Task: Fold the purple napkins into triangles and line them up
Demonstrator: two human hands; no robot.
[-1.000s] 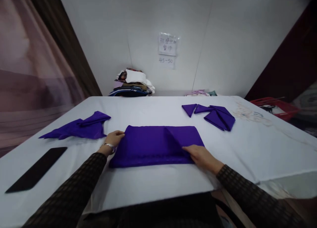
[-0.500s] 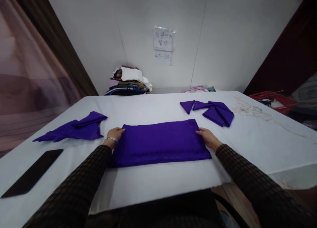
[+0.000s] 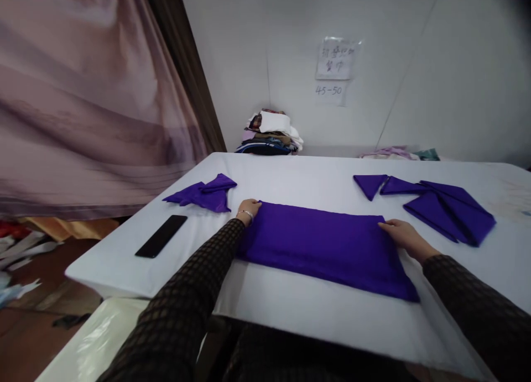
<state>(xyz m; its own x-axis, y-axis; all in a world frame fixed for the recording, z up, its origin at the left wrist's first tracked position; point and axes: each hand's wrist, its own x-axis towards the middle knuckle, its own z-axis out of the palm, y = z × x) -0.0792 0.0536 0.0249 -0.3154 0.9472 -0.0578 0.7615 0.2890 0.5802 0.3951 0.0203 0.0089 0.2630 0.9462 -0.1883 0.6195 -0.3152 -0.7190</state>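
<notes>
A purple cloth point(image 3: 327, 246), folded into a long rectangle, lies flat on the white table point(image 3: 315, 315) in front of me. My left hand point(image 3: 248, 208) rests at its far left corner, fingers curled on the edge, a bracelet on the wrist. At the far right corner my right hand point(image 3: 401, 235) lies on the cloth's edge with the fingers pressed together. Both sleeves are dark and checked.
More purple cloths lie at the left point(image 3: 203, 193) and, folded into triangles, at the right point(image 3: 435, 202). A black phone point(image 3: 161, 235) sits near the table's left edge. A pile of clothes point(image 3: 269, 133) stands by the wall under a paper note point(image 3: 337, 58). A curtain point(image 3: 91, 94) hangs at left.
A raised fold at the cloth's right end was laid flat. My right hand moved from the near edge to the far right corner. My view has turned left.
</notes>
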